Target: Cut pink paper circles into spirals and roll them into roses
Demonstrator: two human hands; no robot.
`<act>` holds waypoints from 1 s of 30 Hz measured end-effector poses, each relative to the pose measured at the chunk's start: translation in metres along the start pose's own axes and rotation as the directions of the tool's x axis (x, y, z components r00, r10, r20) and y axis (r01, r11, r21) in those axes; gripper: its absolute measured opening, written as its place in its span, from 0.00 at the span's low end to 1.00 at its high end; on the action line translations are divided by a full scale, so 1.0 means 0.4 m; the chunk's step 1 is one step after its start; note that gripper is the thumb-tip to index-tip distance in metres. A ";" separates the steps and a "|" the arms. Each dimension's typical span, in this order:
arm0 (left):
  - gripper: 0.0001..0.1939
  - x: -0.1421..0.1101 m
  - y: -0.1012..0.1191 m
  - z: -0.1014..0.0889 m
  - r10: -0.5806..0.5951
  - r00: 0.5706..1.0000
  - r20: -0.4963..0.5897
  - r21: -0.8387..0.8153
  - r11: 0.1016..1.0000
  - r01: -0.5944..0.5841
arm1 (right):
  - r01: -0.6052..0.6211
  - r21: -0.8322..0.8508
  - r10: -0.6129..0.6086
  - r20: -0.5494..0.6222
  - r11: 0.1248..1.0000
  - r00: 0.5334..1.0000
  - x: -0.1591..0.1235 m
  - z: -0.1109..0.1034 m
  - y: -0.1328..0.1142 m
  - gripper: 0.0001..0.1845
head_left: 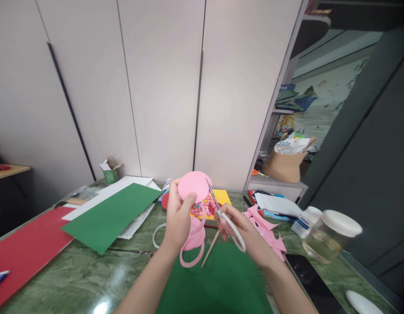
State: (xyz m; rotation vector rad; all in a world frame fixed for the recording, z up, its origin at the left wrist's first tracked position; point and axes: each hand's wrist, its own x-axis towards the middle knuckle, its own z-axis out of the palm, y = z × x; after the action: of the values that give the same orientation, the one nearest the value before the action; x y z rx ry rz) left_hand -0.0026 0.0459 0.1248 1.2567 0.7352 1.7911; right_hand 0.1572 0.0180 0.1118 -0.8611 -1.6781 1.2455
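Observation:
My left hand pinches a pink paper circle by its lower left side, with the thumb on its face. In my right hand is a pair of white-handled scissors, the blades pointing up and left at the circle's right edge. A thin curled pink paper strip hangs down below the circle. Behind it, another round pink piece lies on the table. Small pink bits sit on yellow paper beyond my hands. A pointed wooden stick rests between my forearms.
Green card lies in front of me. Pink scraps, a phone and a lidded jar are to the right. On the left are green and red sheets, and a roll of tape. Cabinets stand behind.

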 end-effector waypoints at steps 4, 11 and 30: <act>0.12 0.001 -0.005 0.000 -0.023 1.000 -0.018 -0.024 0.999 0.022 | -0.012 -0.004 0.012 -0.007 1.000 1.000 -0.002 0.000 0.001 0.13; 0.12 0.006 -0.009 -0.005 0.005 0.999 -0.044 -0.006 1.000 -0.005 | -0.018 -0.036 0.017 -0.018 0.999 1.000 -0.004 -0.002 0.007 0.11; 0.12 0.005 0.000 0.001 0.033 0.996 -0.083 0.054 0.998 -0.028 | -0.014 -0.022 0.014 -0.010 1.000 1.000 0.002 -0.002 0.011 0.14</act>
State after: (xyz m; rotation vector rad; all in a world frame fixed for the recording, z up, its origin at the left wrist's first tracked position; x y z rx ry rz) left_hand -0.0026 0.0476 0.1259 1.2386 0.8190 1.8697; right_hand 0.1579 0.0202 0.1077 -0.8920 -1.6835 1.2331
